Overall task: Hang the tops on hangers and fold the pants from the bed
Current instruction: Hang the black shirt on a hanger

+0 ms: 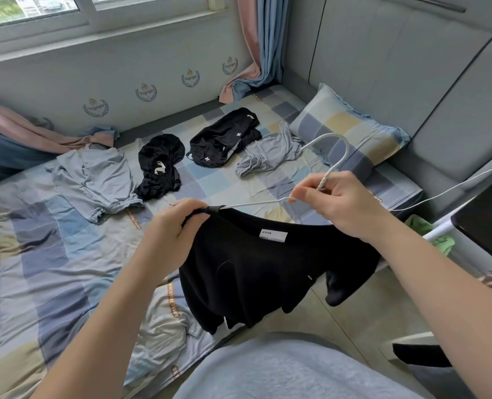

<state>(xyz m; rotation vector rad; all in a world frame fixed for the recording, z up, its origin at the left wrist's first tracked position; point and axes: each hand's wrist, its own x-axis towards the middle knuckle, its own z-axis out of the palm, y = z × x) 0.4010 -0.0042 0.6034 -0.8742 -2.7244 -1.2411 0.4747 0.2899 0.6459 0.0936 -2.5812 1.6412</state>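
Observation:
A black top (256, 272) with a white neck label hangs in front of me over the bed's near edge. A white wire hanger (329, 156) runs through its neck opening. My left hand (175, 226) grips the top's left shoulder at the collar. My right hand (339, 203) pinches the hanger at the twisted neck below its hook. On the checked bed sheet (66, 254) lie a grey-blue garment (95, 180), a black garment with a white mark (159, 165), another black garment with white crosses (224, 139) and a crumpled grey garment (270, 154).
A checked pillow (351, 131) leans against the grey padded headboard (411, 67) at right. Pink and blue curtains (256, 47) hang at the window wall. A white cable (455, 185) and a white rail (440, 231) with green cloth are at right. Tiled floor lies below.

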